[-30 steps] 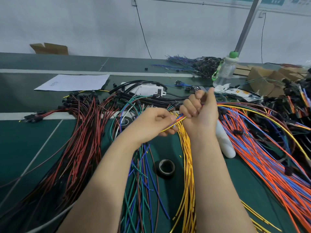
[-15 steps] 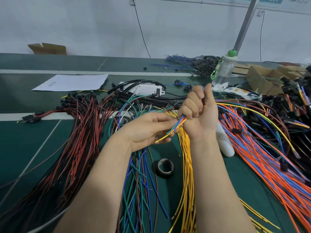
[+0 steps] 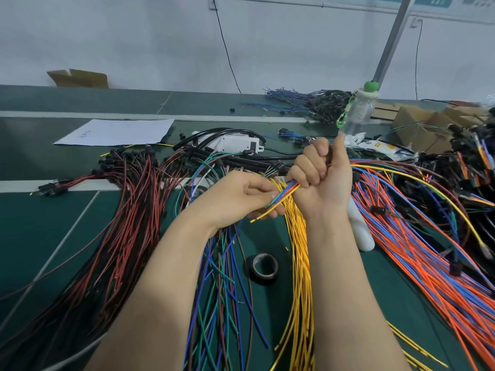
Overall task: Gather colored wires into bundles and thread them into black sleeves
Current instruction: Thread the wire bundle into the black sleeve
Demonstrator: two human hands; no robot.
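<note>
My right hand [image 3: 320,178] is fisted around a small bundle of colored wires [image 3: 285,194], thumb pointing up, above the table's middle. The bundle's orange, blue, green and yellow ends stick out to the left of the fist. My left hand [image 3: 241,200] pinches those loose ends between thumb and fingers. From the fist the wires run right in a long arc [image 3: 428,180]. Black sleeves [image 3: 249,163] lie behind the hands near a white box [image 3: 233,143]. Under my arms lie yellow wires [image 3: 300,263] and blue-green wires [image 3: 219,290].
Red-black wires [image 3: 120,223] spread at the left, orange-blue wires [image 3: 417,250] at the right. A black tape roll [image 3: 263,265] lies between my forearms, a white tube [image 3: 360,228] beside my right wrist. A bottle [image 3: 359,111], paper sheet [image 3: 117,131] and cardboard boxes [image 3: 417,124] stand farther back.
My right hand has risen slightly, drawing the bundle up. More of the colored wire ends now show between the two hands, and my left fingers have slid along them.
</note>
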